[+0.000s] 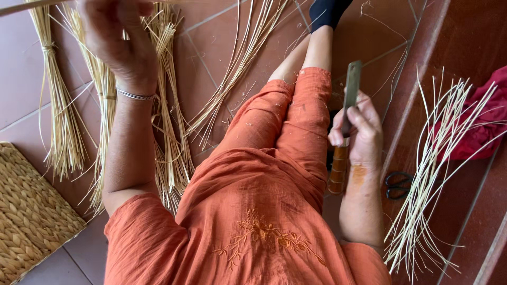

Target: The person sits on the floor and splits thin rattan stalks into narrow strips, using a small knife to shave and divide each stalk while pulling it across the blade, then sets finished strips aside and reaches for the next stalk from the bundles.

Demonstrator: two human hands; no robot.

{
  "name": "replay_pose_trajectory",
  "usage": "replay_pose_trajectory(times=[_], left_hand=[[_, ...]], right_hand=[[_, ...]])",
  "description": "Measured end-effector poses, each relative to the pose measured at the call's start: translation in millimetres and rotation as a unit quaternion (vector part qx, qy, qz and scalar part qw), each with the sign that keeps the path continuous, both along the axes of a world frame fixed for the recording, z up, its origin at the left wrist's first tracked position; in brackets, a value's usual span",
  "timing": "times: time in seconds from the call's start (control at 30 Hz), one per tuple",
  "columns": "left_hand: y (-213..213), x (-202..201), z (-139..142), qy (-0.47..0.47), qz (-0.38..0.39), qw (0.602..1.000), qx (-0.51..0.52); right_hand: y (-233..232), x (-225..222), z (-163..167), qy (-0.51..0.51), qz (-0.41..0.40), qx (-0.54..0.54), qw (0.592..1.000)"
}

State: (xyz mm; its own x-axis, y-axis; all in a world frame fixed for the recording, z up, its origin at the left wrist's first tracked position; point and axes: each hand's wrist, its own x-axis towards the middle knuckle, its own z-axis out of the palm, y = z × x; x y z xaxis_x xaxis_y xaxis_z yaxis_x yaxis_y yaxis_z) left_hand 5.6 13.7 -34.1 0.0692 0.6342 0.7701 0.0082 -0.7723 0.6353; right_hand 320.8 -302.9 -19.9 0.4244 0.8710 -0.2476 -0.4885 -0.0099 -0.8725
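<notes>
Right hand [359,132] is closed around a knife [346,126], fingers wrapped over the join of its dull metal blade and banded wooden handle, blade upright, seemingly so the edge stays clear of the person's lap. Left hand [119,42], a silver bracelet [134,95] at its wrist, is raised beyond the orange garment [253,211], its fingers curled and pinching a thin pale strip [26,6] that runs off toward the top left corner; the fingertips are partly hidden, so the exact grip is unclear.

Taking the orange garment as the landmark: the tiled floor [21,68] spreads all around it. To the garment's left lies a woven mat [26,211], plaited in pale fibre. Between mat and garment lie tied bundles of reed [66,126], fanned at their loose ends, probably within the left hand's reach. Ahead of the garment, loose reed strands [237,58] lie on the tiles. To its right, on a step, a spray of split strips [433,158] lies against a red cloth [486,126]. Black scissors [398,184] lie between those strips and the right forearm.
</notes>
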Motion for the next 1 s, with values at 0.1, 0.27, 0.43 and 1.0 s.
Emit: replay_pose_trajectory(times=[0.1, 0.27, 0.43, 1.0], left_hand=[[-7, -5, 1, -0.118, -0.063, 0.988, -0.078], [-56, 3, -26, -0.24, -0.148, 0.902, -0.327], [-98, 5, -54, -0.252, -0.178, 0.845, -0.436], [-108, -2, -69, 0.071, -0.18, 0.839, -0.509]], right_hand=[[11, -17, 4, 0.018, 0.05, 0.003, 0.999], [27, -37, 9, 0.045, 0.108, 0.008, 0.993], [32, -37, 10, 0.09, 0.086, 0.051, 0.991], [11, -30, -10, 0.137, 0.078, 0.077, 0.984]])
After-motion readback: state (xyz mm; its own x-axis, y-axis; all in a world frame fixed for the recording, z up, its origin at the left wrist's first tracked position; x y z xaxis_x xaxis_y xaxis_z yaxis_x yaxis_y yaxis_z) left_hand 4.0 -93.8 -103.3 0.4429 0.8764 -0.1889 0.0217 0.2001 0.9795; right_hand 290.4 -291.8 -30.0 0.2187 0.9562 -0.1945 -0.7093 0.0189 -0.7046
